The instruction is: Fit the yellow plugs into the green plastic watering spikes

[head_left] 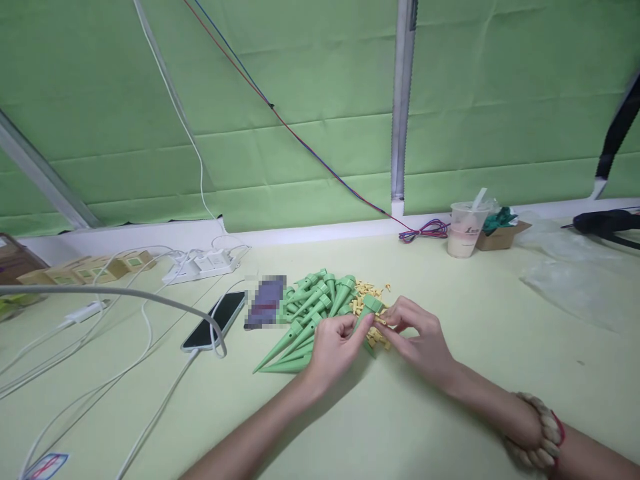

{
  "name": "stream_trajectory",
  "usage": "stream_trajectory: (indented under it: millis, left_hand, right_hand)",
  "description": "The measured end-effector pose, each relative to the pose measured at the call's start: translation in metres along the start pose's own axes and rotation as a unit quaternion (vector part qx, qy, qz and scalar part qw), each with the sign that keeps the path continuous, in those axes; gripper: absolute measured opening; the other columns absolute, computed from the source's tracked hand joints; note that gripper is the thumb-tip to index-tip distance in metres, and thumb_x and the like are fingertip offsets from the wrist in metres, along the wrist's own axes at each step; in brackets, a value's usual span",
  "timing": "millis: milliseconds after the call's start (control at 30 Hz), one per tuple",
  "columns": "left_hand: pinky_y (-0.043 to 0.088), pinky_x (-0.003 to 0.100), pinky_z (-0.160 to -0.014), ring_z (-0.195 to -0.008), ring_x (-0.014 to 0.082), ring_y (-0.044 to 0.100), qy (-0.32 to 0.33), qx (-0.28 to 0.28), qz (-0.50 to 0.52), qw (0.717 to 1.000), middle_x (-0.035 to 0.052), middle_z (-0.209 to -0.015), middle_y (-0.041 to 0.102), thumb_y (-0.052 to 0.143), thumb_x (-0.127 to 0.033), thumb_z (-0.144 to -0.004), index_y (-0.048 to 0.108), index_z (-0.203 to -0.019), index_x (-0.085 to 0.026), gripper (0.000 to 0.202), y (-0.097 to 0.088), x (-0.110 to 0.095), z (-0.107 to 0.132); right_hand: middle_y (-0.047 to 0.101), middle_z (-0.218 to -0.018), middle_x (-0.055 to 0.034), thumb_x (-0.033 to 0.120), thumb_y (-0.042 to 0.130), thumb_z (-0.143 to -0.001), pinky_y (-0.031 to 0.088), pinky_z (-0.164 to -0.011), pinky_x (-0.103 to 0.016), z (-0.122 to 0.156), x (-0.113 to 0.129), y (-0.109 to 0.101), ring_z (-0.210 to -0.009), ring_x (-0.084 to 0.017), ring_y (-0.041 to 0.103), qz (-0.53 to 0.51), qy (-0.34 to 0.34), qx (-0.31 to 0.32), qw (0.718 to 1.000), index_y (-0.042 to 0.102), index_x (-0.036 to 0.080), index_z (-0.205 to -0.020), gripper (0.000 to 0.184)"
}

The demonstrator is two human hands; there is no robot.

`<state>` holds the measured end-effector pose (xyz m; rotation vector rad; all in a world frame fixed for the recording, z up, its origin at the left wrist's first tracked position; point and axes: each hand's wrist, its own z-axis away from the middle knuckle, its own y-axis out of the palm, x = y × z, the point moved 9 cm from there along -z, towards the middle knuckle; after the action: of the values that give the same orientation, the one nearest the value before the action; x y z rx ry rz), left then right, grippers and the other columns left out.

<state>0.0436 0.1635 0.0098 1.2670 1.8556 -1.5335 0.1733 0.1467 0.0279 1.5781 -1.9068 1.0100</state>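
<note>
One green spike (373, 304) pinched in left fingers (359, 335), yellow peg (381, 320) in right fingers (401, 313) — heaped spikes (316, 305), loose pegs (364, 291) seemingly remain beyond.

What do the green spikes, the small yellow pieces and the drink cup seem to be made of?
Green spikes: probably molded plastic, satin finish; their even color and repeated shape suggest it.
Small yellow pieces: likely matte plastic, uniformly colored, but too small to be sure.
Drink cup: apparently thin, clear plastic; the pinkish contents show through its wall.
</note>
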Motion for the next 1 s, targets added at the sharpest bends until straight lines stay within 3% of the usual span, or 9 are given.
stream_trajectory:
  millis: [100,233,333,533,633,733,833,900,1000]
  left_hand:
    - [0.017,0.024,-0.047,-0.048,0.0059,0.021,-0.005,0.007,0.012,1.0,-0.0019,-0.049,0.022,0.04,-0.054,-0.082,0.033,-0.05,-0.013,0.053,0.002,-0.001,0.0]
    - [0.016,0.023,-0.046,-0.046,0.0057,0.02,-0.014,-0.008,0.025,1.0,-0.0023,-0.048,0.022,0.042,-0.055,-0.081,0.039,-0.05,-0.012,0.053,-0.004,-0.001,-0.003]
    - [0.016,0.023,-0.046,-0.046,0.0055,0.019,-0.011,-0.025,0.033,0.999,-0.0026,-0.048,0.02,0.045,-0.054,-0.079,0.037,-0.049,-0.012,0.052,-0.012,-0.002,-0.005]
    - [0.015,0.024,-0.046,-0.047,0.0058,0.019,0.005,-0.004,0.024,1.0,-0.0026,-0.048,0.021,0.047,-0.054,-0.078,0.041,-0.049,-0.012,0.052,-0.009,-0.001,-0.005]
    - [0.015,0.024,-0.046,-0.047,0.006,0.02,0.008,0.001,0.023,1.0,-0.0027,-0.047,0.023,0.045,-0.055,-0.079,0.045,-0.051,-0.011,0.052,-0.006,-0.001,-0.004]
    - [0.017,0.023,-0.046,-0.046,0.0061,0.022,0.005,0.007,0.026,1.0,-0.0026,-0.047,0.025,0.044,-0.054,-0.08,0.047,-0.052,-0.011,0.051,-0.003,-0.003,-0.003]
    - [0.019,0.022,-0.046,-0.045,0.0057,0.023,0.002,0.033,0.053,0.998,-0.0028,-0.046,0.026,0.042,-0.052,-0.083,0.047,-0.052,-0.011,0.051,0.003,-0.006,-0.003]
    - [0.018,0.022,-0.046,-0.044,0.0054,0.022,0.0,0.048,0.068,0.997,-0.0029,-0.045,0.026,0.043,-0.051,-0.083,0.048,-0.052,-0.011,0.051,0.006,-0.008,-0.003]
    - [0.017,0.022,-0.046,-0.044,0.0054,0.022,-0.007,0.044,0.076,0.996,-0.0029,-0.044,0.026,0.044,-0.052,-0.082,0.053,-0.053,-0.01,0.052,0.004,-0.005,-0.006]
  right_hand:
    - [0.045,-0.068,-0.005,0.024,0.048,-0.083,0.046,-0.063,-0.014,0.002,0.017,-0.001,-0.07,-0.005,0.049,0.041,-0.1,-0.004,0.994,0.045,0.007,-0.059,0.029]
    - [0.048,-0.079,-0.0061,0.041,0.058,-0.076,0.048,-0.052,-0.014,-0.002,-0.019,0.009,-0.069,-0.007,0.051,-0.05,0.104,0.064,0.991,0.052,0.008,-0.079,0.034]
    - [0.049,-0.085,-0.0074,0.059,0.054,-0.073,0.051,-0.053,-0.019,0.007,-0.037,0.027,-0.07,-0.009,0.053,-0.154,0.252,0.139,0.945,0.05,0.009,-0.1,0.057]
    - [0.048,-0.079,-0.0059,0.061,0.059,-0.069,0.048,-0.054,-0.017,0.02,-0.041,0.048,-0.062,-0.004,0.048,-0.273,0.342,0.237,0.868,0.054,0.005,-0.089,0.06]
    - [0.047,-0.069,-0.0041,0.058,0.061,-0.068,0.047,-0.056,-0.016,0.018,-0.042,0.045,-0.058,-0.002,0.046,-0.24,0.319,0.238,0.886,0.053,0.004,-0.077,0.055]
    - [0.05,-0.066,-0.005,0.05,0.06,-0.072,0.043,-0.054,-0.014,0.008,-0.041,0.028,-0.057,-0.003,0.046,-0.116,0.244,0.181,0.946,0.054,0.004,-0.068,0.046]
    - [0.048,-0.059,-0.0037,0.033,0.057,-0.075,0.035,-0.051,-0.011,-0.006,-0.011,0.004,-0.056,-0.002,0.042,0.037,0.03,0.072,0.996,0.054,0.006,-0.059,0.031]
    - [0.042,-0.052,-0.0023,0.025,0.054,-0.075,0.032,-0.05,-0.012,-0.004,0.011,-0.004,-0.054,-0.001,0.037,0.099,-0.103,0.014,0.99,0.047,0.007,-0.052,0.03]
    - [0.044,-0.057,-0.0025,0.028,0.058,-0.072,0.035,-0.049,-0.012,-0.006,0.002,-0.002,-0.054,-0.002,0.039,0.096,-0.059,0.03,0.993,0.044,0.007,-0.056,0.03]
